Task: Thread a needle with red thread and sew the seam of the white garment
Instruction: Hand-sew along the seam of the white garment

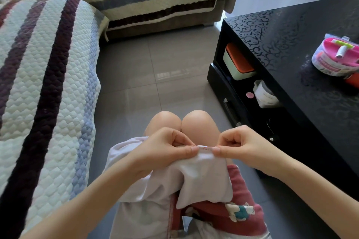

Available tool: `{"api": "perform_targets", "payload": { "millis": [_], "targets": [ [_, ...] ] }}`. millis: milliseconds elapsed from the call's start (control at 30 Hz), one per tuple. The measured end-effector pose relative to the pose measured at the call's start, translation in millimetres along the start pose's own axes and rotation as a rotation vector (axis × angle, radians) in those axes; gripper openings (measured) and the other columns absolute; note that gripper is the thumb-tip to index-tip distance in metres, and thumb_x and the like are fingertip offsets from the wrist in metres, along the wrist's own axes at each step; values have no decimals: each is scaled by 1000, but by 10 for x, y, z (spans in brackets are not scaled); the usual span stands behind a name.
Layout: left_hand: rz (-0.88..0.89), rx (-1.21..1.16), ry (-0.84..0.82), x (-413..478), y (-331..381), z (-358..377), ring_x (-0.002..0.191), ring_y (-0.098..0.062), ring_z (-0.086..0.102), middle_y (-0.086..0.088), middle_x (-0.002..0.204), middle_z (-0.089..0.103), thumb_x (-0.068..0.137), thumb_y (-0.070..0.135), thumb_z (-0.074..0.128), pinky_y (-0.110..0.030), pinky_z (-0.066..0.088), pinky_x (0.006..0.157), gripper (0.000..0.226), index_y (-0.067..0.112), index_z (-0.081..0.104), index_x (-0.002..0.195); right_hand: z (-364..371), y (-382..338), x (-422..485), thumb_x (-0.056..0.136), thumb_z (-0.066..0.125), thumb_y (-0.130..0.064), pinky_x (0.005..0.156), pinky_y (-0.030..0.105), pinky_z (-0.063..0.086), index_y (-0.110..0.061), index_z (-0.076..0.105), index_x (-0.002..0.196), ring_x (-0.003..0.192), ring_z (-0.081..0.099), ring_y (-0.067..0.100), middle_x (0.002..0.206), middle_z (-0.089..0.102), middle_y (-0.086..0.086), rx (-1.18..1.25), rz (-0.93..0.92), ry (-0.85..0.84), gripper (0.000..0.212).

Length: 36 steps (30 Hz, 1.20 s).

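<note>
garment [204, 176]: on the lap [242, 198]
sofa [48, 83]: off to the left
worktop [287, 48]: right side, sewing kit [336, 58] sitting on it

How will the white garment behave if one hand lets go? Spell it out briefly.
Probably floppy: the white garment sags in folds below where the left hand and right hand pinch its edge. Likely light, since fingertip pinches alone lift that edge. Unlikely to slide far; most of it drapes over the lap.

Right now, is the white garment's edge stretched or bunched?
Stretched: left hand and right hand pinch the garment edge taut, red stitches showing between them.
</note>
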<state>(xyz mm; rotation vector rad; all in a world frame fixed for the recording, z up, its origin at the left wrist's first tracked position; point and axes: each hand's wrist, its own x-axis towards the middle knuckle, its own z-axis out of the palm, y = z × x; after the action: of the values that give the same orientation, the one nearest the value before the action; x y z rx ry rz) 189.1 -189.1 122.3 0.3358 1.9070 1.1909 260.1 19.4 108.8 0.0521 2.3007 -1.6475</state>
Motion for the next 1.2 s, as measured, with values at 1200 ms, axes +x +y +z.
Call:
{"api": "perform_targets", "payload": {
  "millis": [1200],
  "targets": [
    [130, 112, 108, 65, -32, 93, 67, 6, 62, 11, 69, 72, 87, 15, 68, -14, 49, 64, 10, 13, 77, 82, 331, -45, -134, 76, 54, -19, 40, 31, 38, -12, 60, 62, 42, 35, 13, 46, 41, -7, -627, -256, 293, 16]
  ]
}}
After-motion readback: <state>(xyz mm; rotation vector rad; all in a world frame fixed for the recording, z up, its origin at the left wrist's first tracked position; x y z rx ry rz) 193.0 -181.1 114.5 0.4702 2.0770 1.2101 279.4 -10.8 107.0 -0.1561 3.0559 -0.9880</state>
